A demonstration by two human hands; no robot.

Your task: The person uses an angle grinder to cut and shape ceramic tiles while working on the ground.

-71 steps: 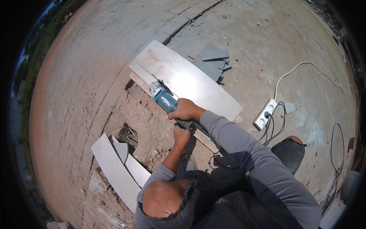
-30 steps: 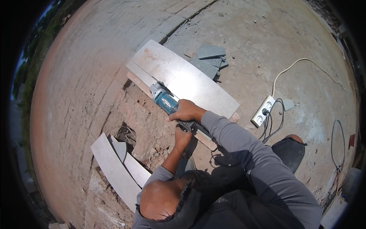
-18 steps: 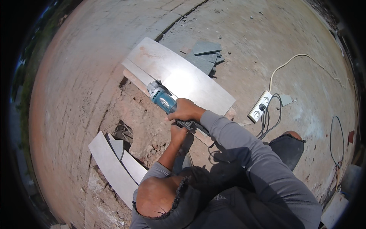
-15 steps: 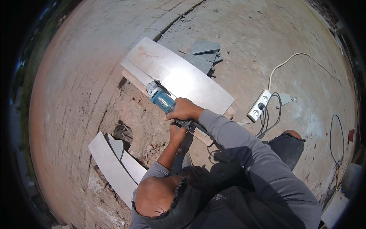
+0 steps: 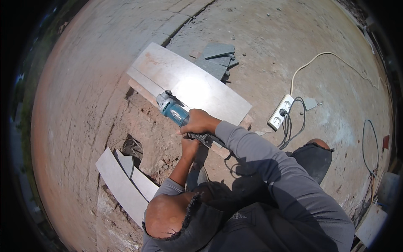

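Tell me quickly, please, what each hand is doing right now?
Left hand: closed on the rear handle of the angle grinder.
Right hand: closed over the grinder's teal body.

Right hand (image 5: pixel 200 122) grips blue angle grinder (image 5: pixel 173 110) on long pale tile (image 5: pixel 197 86)

No packages, labels, signs or screens show anywhere on this patch of bare ground; nothing in the frame, from the upper left to the lower right, carries a printed face that I can make out.
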